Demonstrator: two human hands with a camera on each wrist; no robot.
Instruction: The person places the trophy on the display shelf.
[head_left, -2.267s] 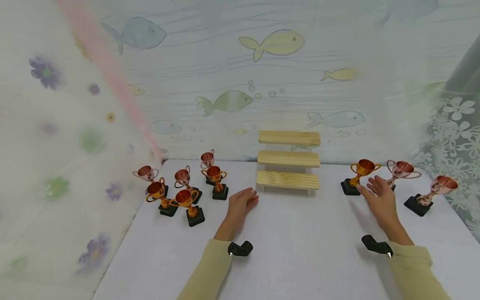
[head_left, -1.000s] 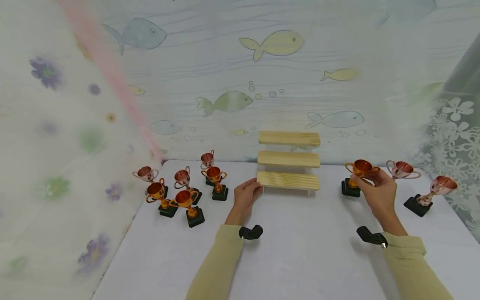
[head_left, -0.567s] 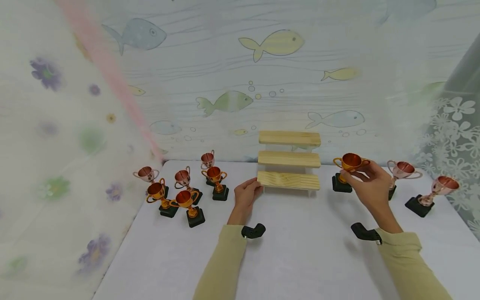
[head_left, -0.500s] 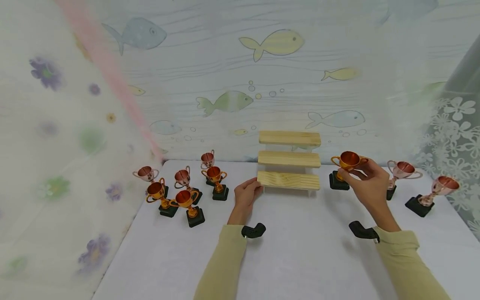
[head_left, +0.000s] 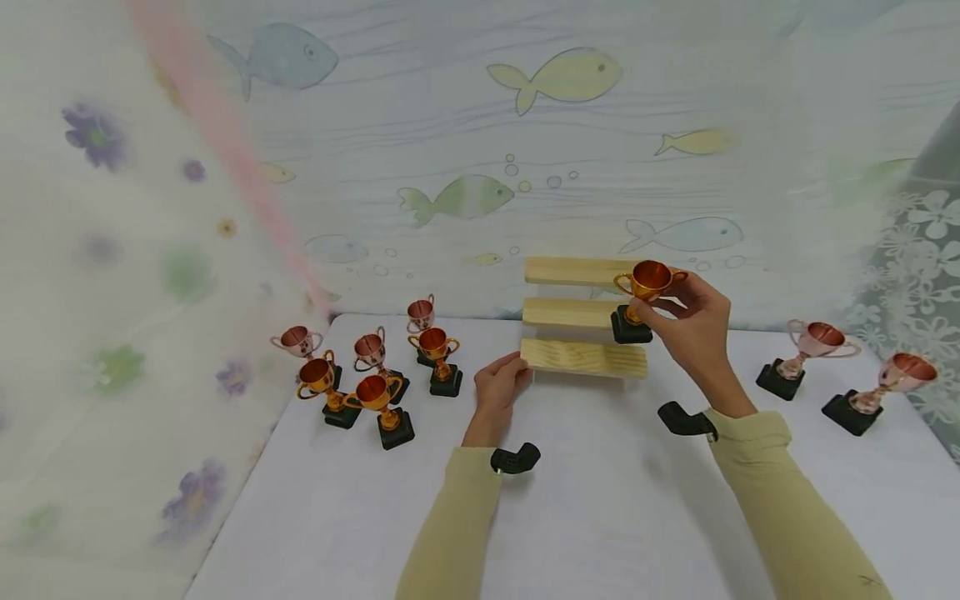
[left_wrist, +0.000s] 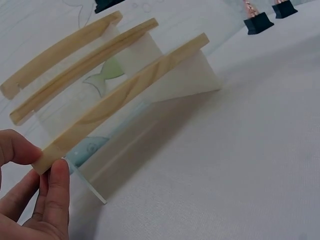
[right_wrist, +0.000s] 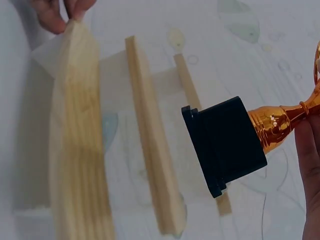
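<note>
"So, nearest first: what has the left hand?"

"At the centre of the head view, it pinches the left end of the lowest board, thumb above, fingers beneath; the board runs rightward from it."

"And the right hand?"

"Higher up, right of centre. Its thumb and curled fingers are closed round the gold trophy near the stem."

"Which way does the trophy lie from those fingers?"

"To their left, its long axis nearly upright, the cup tipping slightly to the upper right. The black base juts lower left, across the right part of the middle board in the head view. I can't tell how wide the gap between them is."

"Farther back?"

"The top board, partly hidden by the cup. I'd judge that base-to-board gap matters most, and the right hand is the nearer one to it."
</note>
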